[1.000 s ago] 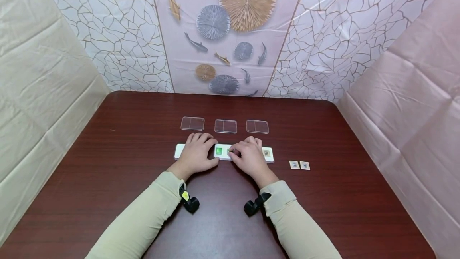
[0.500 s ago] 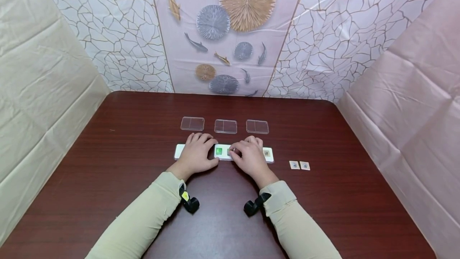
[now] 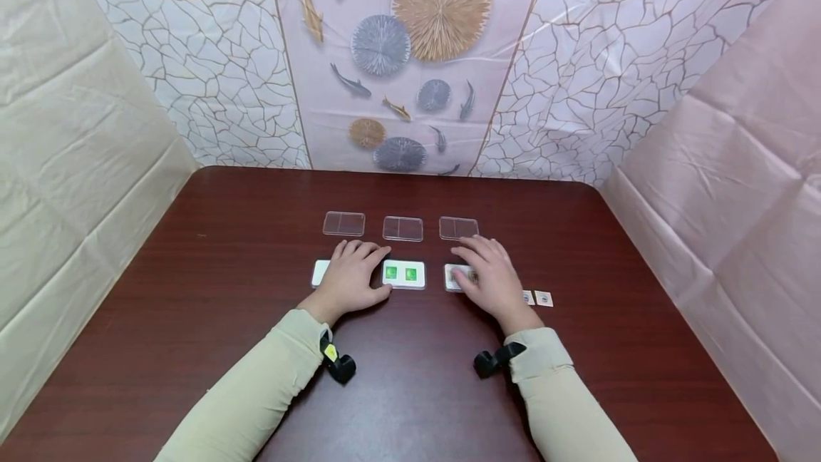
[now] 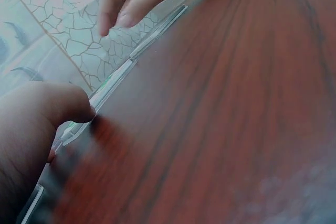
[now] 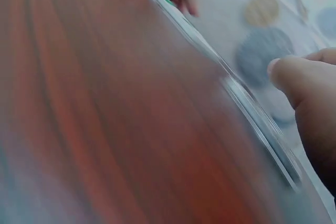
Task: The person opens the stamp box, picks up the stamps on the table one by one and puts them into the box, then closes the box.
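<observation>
My left hand (image 3: 349, 273) holds the left end of a small flat white case (image 3: 401, 284) between thumb and index finger. Two green squares (image 3: 410, 274) lie side by side in that case. Under the same hand the end of another white case (image 3: 320, 273) shows; the rest is hidden. My right hand (image 3: 490, 273) hovers with loosely spread, bare fingers over a third flat case (image 3: 452, 287), whose small pictured squares it partly covers. In the right wrist view the right thumb (image 5: 286, 77) stands apart from the case edge (image 5: 257, 129).
Behind the cases lie three clear plastic lids (image 3: 403, 229) in a row, each with a dividing line. Two small pale squares (image 3: 544, 299) with dark round prints lie to the right, one partly behind my right hand. A patterned cloth (image 3: 442, 91) hangs at the table's far edge.
My right hand has let go of the green square, now fully visible in the middle case, and has moved right over the right-hand case. My left hand keeps its place.
</observation>
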### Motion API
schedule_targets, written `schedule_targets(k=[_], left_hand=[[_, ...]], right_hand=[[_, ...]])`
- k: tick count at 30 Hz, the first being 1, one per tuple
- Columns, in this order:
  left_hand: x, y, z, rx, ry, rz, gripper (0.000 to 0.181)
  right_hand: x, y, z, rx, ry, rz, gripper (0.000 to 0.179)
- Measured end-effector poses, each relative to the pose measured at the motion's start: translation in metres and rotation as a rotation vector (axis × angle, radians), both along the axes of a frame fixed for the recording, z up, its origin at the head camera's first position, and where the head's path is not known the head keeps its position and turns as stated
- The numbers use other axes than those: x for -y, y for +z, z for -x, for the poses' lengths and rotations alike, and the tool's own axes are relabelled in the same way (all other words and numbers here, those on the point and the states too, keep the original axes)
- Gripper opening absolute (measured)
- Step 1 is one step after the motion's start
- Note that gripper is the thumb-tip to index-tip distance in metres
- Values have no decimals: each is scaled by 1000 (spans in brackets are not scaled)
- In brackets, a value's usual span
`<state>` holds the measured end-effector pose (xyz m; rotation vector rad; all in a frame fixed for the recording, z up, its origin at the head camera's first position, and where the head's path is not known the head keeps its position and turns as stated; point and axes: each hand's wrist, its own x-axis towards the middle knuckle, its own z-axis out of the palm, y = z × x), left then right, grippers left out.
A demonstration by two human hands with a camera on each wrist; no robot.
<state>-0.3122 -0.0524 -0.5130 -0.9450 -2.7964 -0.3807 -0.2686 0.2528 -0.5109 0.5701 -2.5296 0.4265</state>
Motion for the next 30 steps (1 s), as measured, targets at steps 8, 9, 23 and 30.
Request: schedule_targets(k=[8,9,23,30], left_hand=[[21,-4,2,-28,20,-19,79],[25,-4,2,-26,26,-23,79],[84,-5,5,-16,48,-74,76],[87,-6,5,-7,39,-74,74]], right_hand=[[-63,-1,-18,84,-63,26,43],[-70,-1,-22,100,-77,22,43],[-126,-6,-54,165,-97,14,39],[-126,-7,-55,150,-61,15,30]])
